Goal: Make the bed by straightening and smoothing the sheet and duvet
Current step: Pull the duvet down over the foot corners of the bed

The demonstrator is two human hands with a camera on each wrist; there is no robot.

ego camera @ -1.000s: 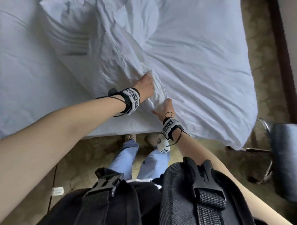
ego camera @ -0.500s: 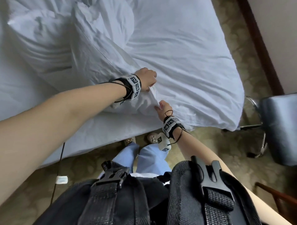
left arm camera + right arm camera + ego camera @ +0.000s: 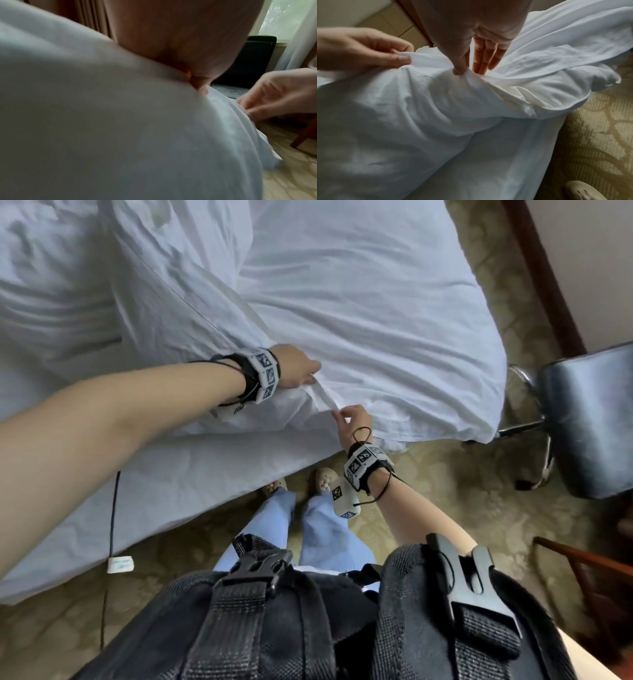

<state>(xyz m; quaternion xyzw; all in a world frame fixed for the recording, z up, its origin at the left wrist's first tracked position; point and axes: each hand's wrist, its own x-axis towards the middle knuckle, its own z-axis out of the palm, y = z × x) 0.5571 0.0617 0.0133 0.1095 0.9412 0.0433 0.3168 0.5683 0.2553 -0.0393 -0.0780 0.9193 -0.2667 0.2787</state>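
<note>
A white duvet [image 3: 359,313] lies bunched on the bed, its near edge hanging over the white sheet [image 3: 178,481]. My left hand [image 3: 313,376] pinches a fold of the duvet's edge between thumb and fingers. My right hand [image 3: 337,414] pinches the same fold a little nearer to me. In the right wrist view the right hand [image 3: 460,70] holds the cloth with thumb and forefinger, the other fingers [image 3: 485,59] straight, and the left hand [image 3: 402,58] grips the fold to the left. In the left wrist view the duvet [image 3: 102,121] fills the frame.
A grey chair [image 3: 589,422] stands close to the bed's right corner, and a wooden chair frame [image 3: 582,563] lies nearer to me. A black cable with a white tag [image 3: 120,565] hangs off the bed's side. My slippered feet [image 3: 323,479] stand on patterned carpet.
Both hands have drawn the duvet's edge toward the near side of the bed. The fold between them is now stretched into a narrow strip.
</note>
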